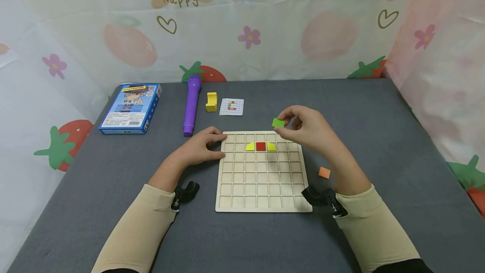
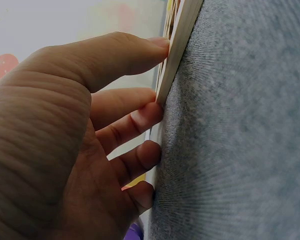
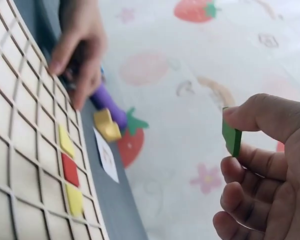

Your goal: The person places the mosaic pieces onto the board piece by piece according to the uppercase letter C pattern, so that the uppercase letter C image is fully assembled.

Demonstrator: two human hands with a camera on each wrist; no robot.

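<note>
The right hand point(image 1: 308, 132) pinches one green tile point(image 1: 278, 122) above the far edge of the grid board point(image 1: 261, 199). The left hand point(image 1: 201, 148) rests with relaxed fingers against the board's left edge. In the board lie two yellow pieces point(image 1: 250, 147) and one red square point(image 1: 260, 146). The green tile's underside is hidden.

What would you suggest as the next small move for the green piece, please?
Probably lower the green piece into a free cell beside the yellow-red-yellow row: the right hand pinches it just above the board, which the left hand steadies at its edge.
</note>
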